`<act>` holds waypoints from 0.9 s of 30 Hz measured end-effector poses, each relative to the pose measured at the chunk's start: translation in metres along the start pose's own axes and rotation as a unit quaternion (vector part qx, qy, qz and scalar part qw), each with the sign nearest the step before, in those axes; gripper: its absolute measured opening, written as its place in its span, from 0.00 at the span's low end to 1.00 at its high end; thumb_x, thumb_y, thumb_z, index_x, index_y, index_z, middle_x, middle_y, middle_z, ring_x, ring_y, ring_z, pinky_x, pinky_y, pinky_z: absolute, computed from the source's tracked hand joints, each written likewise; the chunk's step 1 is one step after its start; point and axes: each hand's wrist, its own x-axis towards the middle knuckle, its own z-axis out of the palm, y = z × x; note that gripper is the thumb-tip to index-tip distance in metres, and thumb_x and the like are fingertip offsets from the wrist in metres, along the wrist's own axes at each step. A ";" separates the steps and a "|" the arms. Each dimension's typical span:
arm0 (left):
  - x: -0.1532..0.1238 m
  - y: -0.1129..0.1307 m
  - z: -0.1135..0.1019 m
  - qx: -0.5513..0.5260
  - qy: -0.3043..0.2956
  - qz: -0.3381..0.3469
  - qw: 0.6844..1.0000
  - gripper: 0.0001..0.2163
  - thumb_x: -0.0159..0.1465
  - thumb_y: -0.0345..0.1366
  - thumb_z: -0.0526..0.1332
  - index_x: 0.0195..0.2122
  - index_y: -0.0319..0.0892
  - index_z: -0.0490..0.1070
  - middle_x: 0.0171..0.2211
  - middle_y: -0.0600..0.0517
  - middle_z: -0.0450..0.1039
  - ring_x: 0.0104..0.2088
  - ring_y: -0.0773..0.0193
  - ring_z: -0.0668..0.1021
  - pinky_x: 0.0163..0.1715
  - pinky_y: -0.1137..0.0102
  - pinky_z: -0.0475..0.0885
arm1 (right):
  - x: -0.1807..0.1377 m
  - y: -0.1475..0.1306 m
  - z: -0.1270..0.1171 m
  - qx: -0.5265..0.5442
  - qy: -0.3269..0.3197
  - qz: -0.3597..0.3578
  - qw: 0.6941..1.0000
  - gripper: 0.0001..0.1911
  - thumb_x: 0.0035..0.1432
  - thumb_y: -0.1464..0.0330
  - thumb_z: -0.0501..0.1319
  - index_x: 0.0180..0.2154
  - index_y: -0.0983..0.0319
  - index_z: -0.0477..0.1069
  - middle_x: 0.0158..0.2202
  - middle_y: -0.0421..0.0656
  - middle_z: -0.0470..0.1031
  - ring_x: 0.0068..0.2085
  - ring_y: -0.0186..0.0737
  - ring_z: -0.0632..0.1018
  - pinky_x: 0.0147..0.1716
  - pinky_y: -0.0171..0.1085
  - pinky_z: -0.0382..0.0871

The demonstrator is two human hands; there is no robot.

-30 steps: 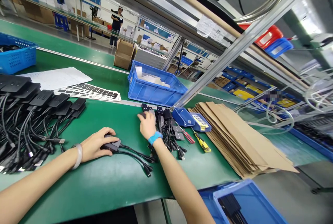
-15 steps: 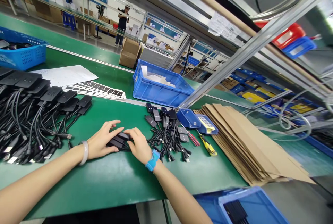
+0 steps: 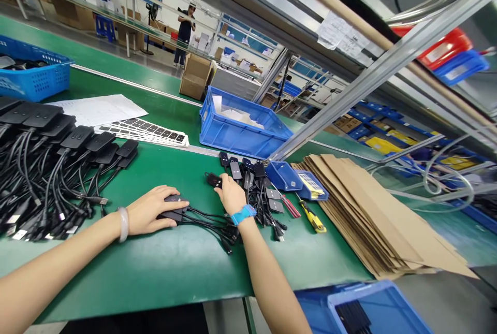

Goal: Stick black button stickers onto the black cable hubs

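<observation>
From my head view, my right hand has left my other hand's side since half a second ago and now pinches a black adapter beside the small cable pile. My left hand still grips the black boxes on the green table.

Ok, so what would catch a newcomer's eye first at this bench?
Probably the big heap of black cabled devices at the picture's left. Next, near the middle, the left hand on some black units and the right hand holding another small black unit. Then the stacked brown cardboard at right.
</observation>
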 end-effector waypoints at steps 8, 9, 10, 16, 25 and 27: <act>0.002 -0.003 0.003 -0.006 0.103 -0.026 0.994 0.34 0.61 0.47 0.65 0.66 0.52 0.54 0.61 0.42 0.57 0.59 0.45 0.64 0.58 0.49 0.65 | -0.014 -0.036 0.003 0.291 -0.020 -0.270 0.918 0.18 0.66 0.70 0.55 0.56 0.54 0.69 0.45 0.43 0.77 0.46 0.40 0.77 0.47 0.38 0.70; 0.003 -0.005 0.003 0.011 0.089 -0.026 0.996 0.37 0.60 0.50 0.66 0.67 0.52 0.52 0.63 0.42 0.55 0.61 0.43 0.62 0.60 0.45 0.61 | -0.011 -0.031 0.005 0.287 -0.020 -0.255 0.923 0.18 0.67 0.68 0.53 0.56 0.54 0.68 0.45 0.43 0.77 0.46 0.41 0.77 0.47 0.38 0.70; 0.003 -0.006 0.002 0.023 0.067 -0.023 0.997 0.37 0.59 0.52 0.65 0.67 0.52 0.52 0.63 0.42 0.56 0.61 0.41 0.61 0.60 0.43 0.59 | -0.008 -0.023 0.006 0.266 -0.011 -0.215 0.940 0.18 0.67 0.67 0.53 0.56 0.54 0.68 0.46 0.44 0.76 0.47 0.42 0.77 0.47 0.39 0.70; 0.003 -0.005 0.004 0.003 0.020 -0.024 0.999 0.33 0.59 0.55 0.63 0.62 0.47 0.59 0.53 0.43 0.66 0.52 0.48 0.71 0.60 0.47 0.61 | 0.008 0.043 0.000 -0.006 0.042 0.180 0.983 0.30 0.59 0.67 0.63 0.58 0.76 0.61 0.47 0.67 0.71 0.48 0.59 0.75 0.43 0.50 0.69; 0.000 -0.007 0.010 0.008 0.037 -0.003 0.999 0.35 0.57 0.55 0.66 0.63 0.51 0.59 0.63 0.40 0.55 0.61 0.41 0.63 0.60 0.44 0.61 | -0.005 0.030 -0.009 0.103 0.072 -0.044 0.991 0.23 0.62 0.75 0.53 0.56 0.57 0.71 0.37 0.45 0.72 0.38 0.39 0.76 0.40 0.35 0.70; 0.000 -0.005 0.009 0.022 0.061 -0.003 0.998 0.36 0.53 0.56 0.69 0.61 0.52 0.64 0.66 0.41 0.48 0.64 0.36 0.56 0.60 0.42 0.61 | -0.009 0.022 -0.006 0.165 0.053 -0.162 0.971 0.23 0.61 0.76 0.54 0.54 0.54 0.73 0.36 0.43 0.71 0.36 0.38 0.75 0.38 0.34 0.70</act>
